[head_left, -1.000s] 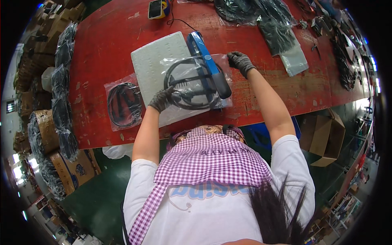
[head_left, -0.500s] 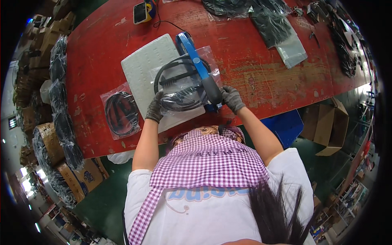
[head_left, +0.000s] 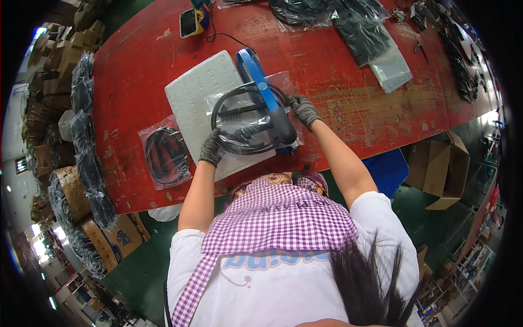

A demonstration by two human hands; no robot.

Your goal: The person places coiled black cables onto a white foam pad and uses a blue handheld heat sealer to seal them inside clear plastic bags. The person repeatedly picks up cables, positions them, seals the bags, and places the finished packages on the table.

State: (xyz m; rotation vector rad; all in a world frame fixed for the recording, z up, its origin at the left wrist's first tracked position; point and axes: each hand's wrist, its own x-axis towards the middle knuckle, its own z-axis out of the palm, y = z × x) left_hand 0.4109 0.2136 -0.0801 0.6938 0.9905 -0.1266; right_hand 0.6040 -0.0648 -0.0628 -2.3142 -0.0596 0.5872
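Note:
A clear plastic bag holding a coiled black cable (head_left: 222, 111) lies under the raised arm of a blue hand sealer (head_left: 267, 94) with a black handle. My left hand (head_left: 210, 149), in a grey glove, is closed on the bag's near left edge. On the other side of the sealer arm, my gloved right hand (head_left: 303, 111) has its fingers together at the bag's far right edge, just beyond the black handle. The fingertips of that hand are partly hidden. Beneath the bag is a white foam board (head_left: 188, 92), beside the sealer.
Another bagged cable (head_left: 166, 155) rests left of the foam board on the red table (head_left: 131, 71). A yellow and blue meter-like device (head_left: 190, 23) stands at the back. Bagged black goods (head_left: 359, 41) and plastic bags (head_left: 391, 73) lie far right. An open carton (head_left: 438, 166) stands below.
My right hand has moved away from me, from beside the sealer's handle to farther up along the bag's right edge. My left hand stays on the bag's left edge.

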